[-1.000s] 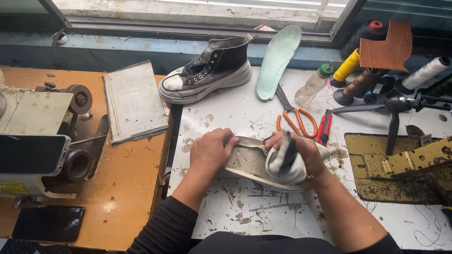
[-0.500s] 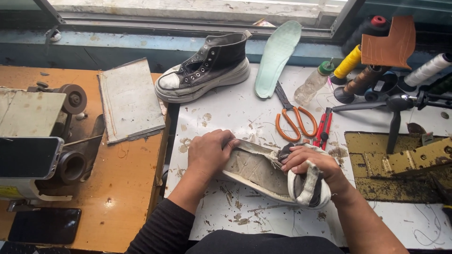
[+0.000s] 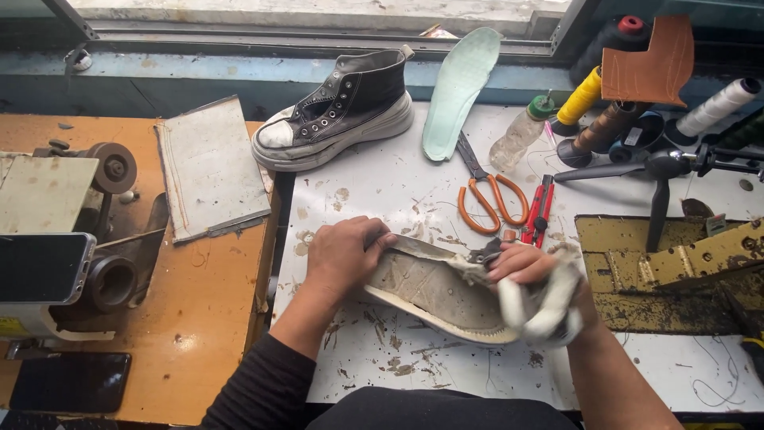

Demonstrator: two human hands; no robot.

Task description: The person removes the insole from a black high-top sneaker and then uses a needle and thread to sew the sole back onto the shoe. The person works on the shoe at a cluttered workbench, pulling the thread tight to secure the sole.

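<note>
Two bare hands, one long dark sleeve, seen from above at the lower middle of the frame.

The left hand [image 3: 344, 253] is ungloved and has no ring or watch showing; its forearm disappears into a black, close-fitting long sleeve [image 3: 259, 386] with soft creases toward the lower left. The right hand [image 3: 521, 264] is also bare, and its forearm is uncovered down to the bottom right edge. Dark clothing fills the bottom centre.
</note>
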